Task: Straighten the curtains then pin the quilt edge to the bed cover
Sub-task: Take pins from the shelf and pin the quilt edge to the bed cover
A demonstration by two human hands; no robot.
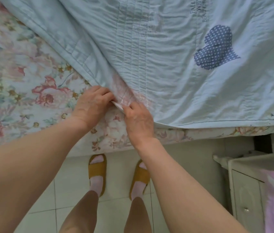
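Stitched lettering near the top of the pale blue quilt (175, 52) is partly cut off; only "FALL", "WITH" and "BEA" can be read, beside a navy dotted heart patch (216, 47). The quilt lies across the flowered bed cover (15, 78), its corner reaching the bed's near edge. There the left hand (92, 105) and right hand (138, 121) meet, the fingers (104, 95) of both pinching the quilt's edge together with a fold of the cover. Below are pale floor tiles (48, 199), yellow slippers (97, 174) over pink socks, and a white cabinet (245, 187) at right.
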